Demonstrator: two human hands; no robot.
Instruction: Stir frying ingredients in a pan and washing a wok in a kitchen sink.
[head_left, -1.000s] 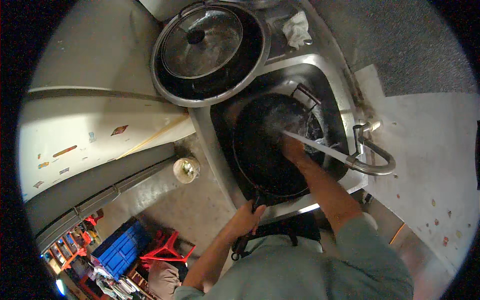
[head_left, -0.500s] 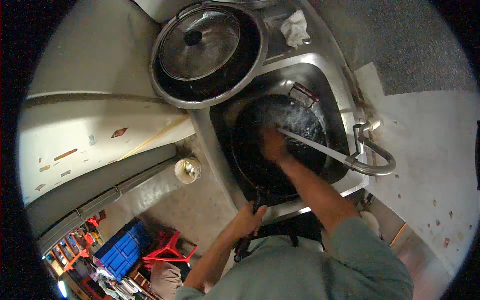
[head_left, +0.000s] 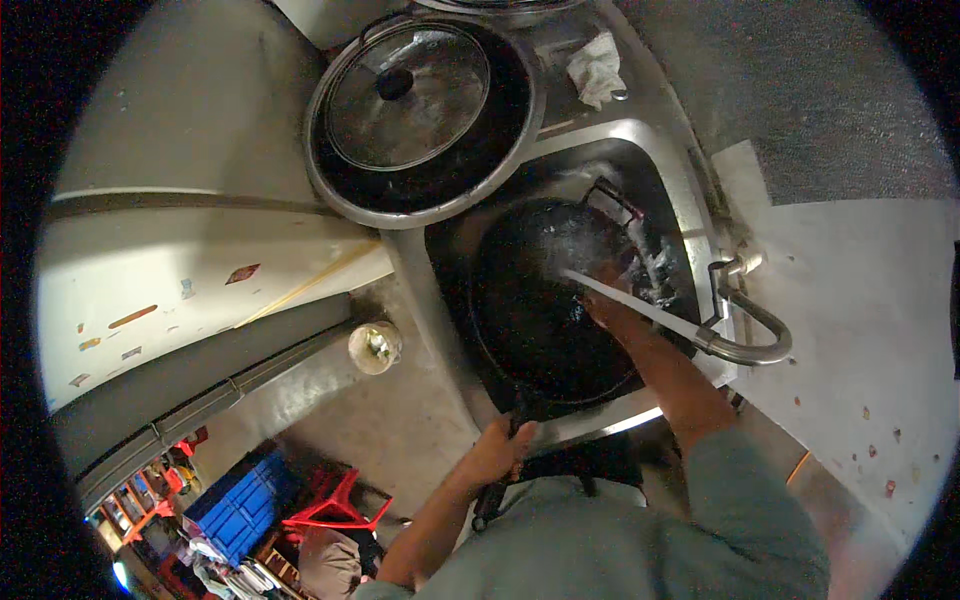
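Note:
A wide black wok [head_left: 530, 325] lies in the metal sink [head_left: 640, 137], its long handle pointing toward me and its loop handle [head_left: 610, 202] on the far side. My left hand [head_left: 497, 450] is wrapped round the long handle at the sink's near edge. Inside the wok, toward its right side, is my right hand [head_left: 607, 290]. Its fingers are dark and blurred, and I cannot make out anything in them. A white stream of water [head_left: 635, 303] runs from the curved metal faucet [head_left: 755, 350] across that hand into the wok.
Left of the sink's far end stands a big round metal basin [head_left: 318, 165] with a dark pan and a glass lid [head_left: 430, 125]. A crumpled white cloth [head_left: 597, 70] lies beyond the sink. Below are a small bucket [head_left: 375, 347], a blue crate [head_left: 240, 505] and a red stool [head_left: 337, 503].
My right hand has moved right across the wok, toward its right side. Foamy water now shows between the wok and the sink's right wall. My left hand keeps its hold on the handle.

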